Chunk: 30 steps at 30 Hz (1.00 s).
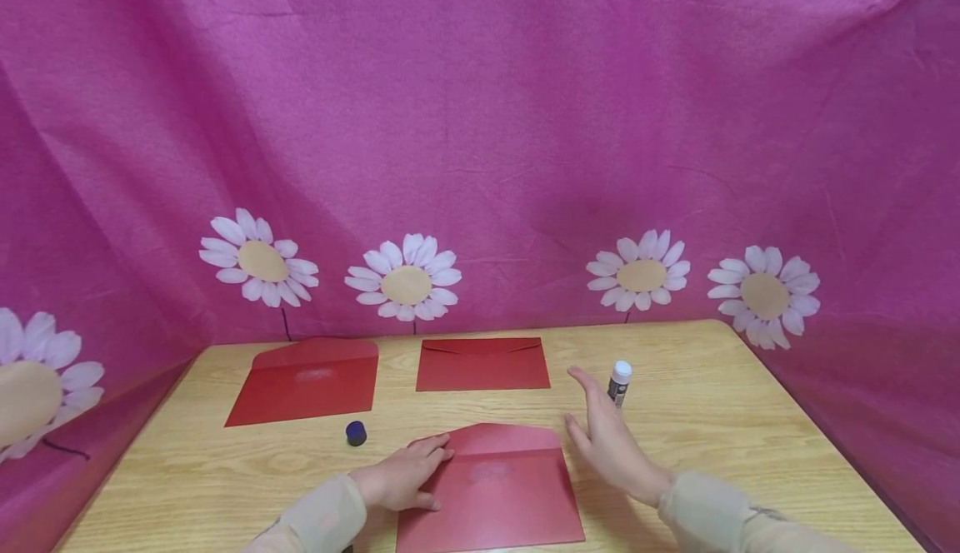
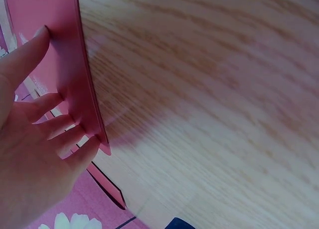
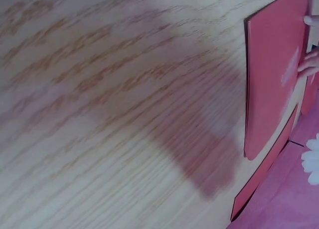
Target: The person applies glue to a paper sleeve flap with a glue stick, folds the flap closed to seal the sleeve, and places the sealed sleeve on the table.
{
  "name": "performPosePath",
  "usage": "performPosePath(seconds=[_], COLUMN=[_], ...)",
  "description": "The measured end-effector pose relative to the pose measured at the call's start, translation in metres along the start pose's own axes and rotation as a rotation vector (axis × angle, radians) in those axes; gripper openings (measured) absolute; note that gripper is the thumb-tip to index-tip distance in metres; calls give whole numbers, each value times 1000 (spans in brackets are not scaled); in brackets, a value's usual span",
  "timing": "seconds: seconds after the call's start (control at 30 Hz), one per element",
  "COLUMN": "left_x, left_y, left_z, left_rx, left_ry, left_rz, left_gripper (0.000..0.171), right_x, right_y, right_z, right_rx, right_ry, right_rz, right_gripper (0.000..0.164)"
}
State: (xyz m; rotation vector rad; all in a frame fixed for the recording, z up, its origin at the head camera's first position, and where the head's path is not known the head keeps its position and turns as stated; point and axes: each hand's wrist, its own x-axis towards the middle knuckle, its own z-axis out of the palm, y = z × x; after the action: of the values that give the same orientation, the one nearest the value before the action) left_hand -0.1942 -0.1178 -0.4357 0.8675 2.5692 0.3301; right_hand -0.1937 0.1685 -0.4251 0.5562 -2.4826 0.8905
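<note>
A red envelope (image 1: 498, 507) with its flap raised lies at the table's near middle, a pale smear near its fold. My left hand (image 1: 405, 474) rests on its left side, fingertips and thumb touching the paper. In the left wrist view the fingers of this hand (image 2: 47, 154) are spread along the envelope (image 2: 65, 54). Just right of the envelope is my right hand (image 1: 613, 445), fingers extended and holding nothing. Behind it a white-capped glue stick (image 1: 619, 380) stands upright, its lower part hidden. The right wrist view shows the envelope (image 3: 274, 74) but not the right hand.
Another red envelope (image 1: 307, 386), flap raised and with a pale smear, lies at the back left. A red envelope with its flap folded down (image 1: 483, 366) is at the back middle. A dark blue cap (image 1: 356, 433) sits left of my left hand. Pink flowered cloth (image 1: 480, 161) hangs behind the table.
</note>
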Motion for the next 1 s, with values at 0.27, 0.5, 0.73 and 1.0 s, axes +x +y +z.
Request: performPosePath(seconds=[0.27, 0.5, 0.73, 1.0], left_x=[0, 0, 0, 1], left_y=[0, 1, 2, 2], left_z=[-1, -1, -1, -1], left_rx=[-5, -8, -8, 3], left_ry=[0, -3, -3, 21], left_rz=[-5, -11, -9, -13], left_gripper=[60, 60, 60, 60], right_x=[-4, -6, -5, -7], right_y=[-2, 5, 8, 11], right_z=[9, 16, 21, 25], right_rx=[-17, -16, 12, 31], right_ry=[-269, -411, -563, -674], right_rz=[-69, -115, -103, -46], right_gripper=[64, 71, 77, 89])
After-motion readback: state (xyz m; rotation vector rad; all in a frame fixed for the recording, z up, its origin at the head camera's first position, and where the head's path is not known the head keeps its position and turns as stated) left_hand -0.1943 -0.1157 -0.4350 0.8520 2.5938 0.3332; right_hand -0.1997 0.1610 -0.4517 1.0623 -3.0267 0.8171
